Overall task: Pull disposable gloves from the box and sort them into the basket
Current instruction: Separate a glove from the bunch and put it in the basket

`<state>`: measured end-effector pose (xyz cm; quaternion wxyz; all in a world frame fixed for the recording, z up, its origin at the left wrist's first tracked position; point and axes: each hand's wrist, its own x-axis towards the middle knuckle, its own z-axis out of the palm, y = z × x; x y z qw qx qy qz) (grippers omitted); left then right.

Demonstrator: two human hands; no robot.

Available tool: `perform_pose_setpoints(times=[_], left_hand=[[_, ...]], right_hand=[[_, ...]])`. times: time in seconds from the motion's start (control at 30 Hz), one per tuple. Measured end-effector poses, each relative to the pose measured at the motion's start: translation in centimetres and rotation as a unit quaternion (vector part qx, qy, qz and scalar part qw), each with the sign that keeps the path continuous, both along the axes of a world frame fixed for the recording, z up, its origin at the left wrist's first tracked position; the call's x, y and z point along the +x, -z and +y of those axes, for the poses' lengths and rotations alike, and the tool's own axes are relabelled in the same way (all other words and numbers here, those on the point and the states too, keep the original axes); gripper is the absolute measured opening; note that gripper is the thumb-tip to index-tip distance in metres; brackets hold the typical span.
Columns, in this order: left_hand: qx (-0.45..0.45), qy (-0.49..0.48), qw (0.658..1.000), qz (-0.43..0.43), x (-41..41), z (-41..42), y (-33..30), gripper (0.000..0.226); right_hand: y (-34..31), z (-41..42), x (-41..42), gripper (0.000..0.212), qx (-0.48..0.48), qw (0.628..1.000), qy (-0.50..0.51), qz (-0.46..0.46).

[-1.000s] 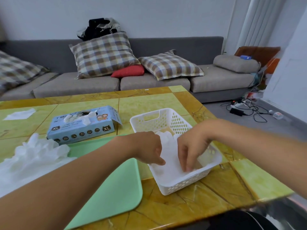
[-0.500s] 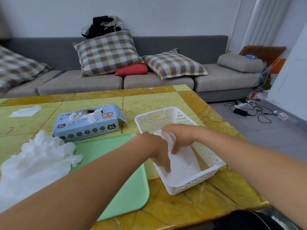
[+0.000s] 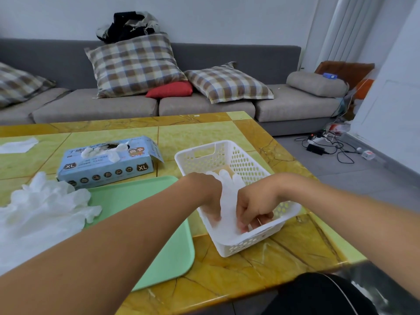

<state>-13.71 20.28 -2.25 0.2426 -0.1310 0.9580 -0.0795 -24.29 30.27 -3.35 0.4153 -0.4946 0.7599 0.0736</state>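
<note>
My right hand (image 3: 254,206) is down in the white basket (image 3: 247,243), its fingers (image 3: 244,220) curled and pinching the thin translucent glove (image 3: 227,201) that lies flat along the basket floor. My left hand (image 3: 210,194) reaches in beside it; its fingers go down onto the same glove near the basket's left wall, but they are half hidden by the hand and I cannot tell whether they grip or only press. I count one basket: rectangular, hard plastic, walls pierced with rows of round holes and a slot handle at the far end. How many gloves are layered in it I cannot tell; rounded glove tips show at its far end.

Left of the basket lies one mint-green tray (image 3: 159,223), smooth plastic with rounded corners. Beyond the tray, left of the basket, sits one pale blue cardboard glove box (image 3: 106,164) marked XL twice, an end flap hanging open and crumpled white gloves poking from the top opening. Further left of the basket, partly on the tray, is one loose heap of crinkled white gloves (image 3: 45,208), too tangled to count. One flat white sheet (image 3: 18,145) lies far left of the basket. All rest on a glossy yellow-and-green marbled surface (image 3: 227,280).
</note>
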Motion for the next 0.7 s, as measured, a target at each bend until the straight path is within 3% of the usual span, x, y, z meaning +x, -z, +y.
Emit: perform_pose_setpoints(times=[0.07, 0.13, 0.23, 0.37, 0.53, 0.7], left_hand=[[-0.002, -0.005, 1.000, 0.005, 0.0, 0.1, 0.1, 0.064], [-0.012, -0.013, 1.000, 0.001, 0.0, 0.2, 0.2, 0.073], [-0.024, -0.026, 0.999, -0.015, -0.2, 0.6, 0.4, 0.082], [-0.025, -0.034, 0.998, -0.037, -0.7, 1.0, 1.0, 0.089], [-0.030, -0.043, 0.998, -0.024, -0.8, 0.8, 1.7, 0.114], [-0.023, -0.056, 0.997, -0.046, -0.6, 1.3, 1.3, 0.096]], right_hand=[[0.3, -0.3, 0.2, 0.018, -0.005, 0.999, -0.003, 0.043], [0.6, -0.8, 0.1, 0.028, -0.070, 0.988, 0.014, 0.136], [0.6, -1.5, 0.1, 0.039, -0.114, 0.960, 0.129, 0.222], [1.2, -2.9, 0.6, 0.063, -0.113, 0.962, 0.107, 0.226], [2.8, -3.9, -0.8, 0.073, -0.113, 0.962, 0.088, 0.235], [3.1, -3.3, -1.4, 0.077, -0.172, 0.953, 0.080, 0.235]])
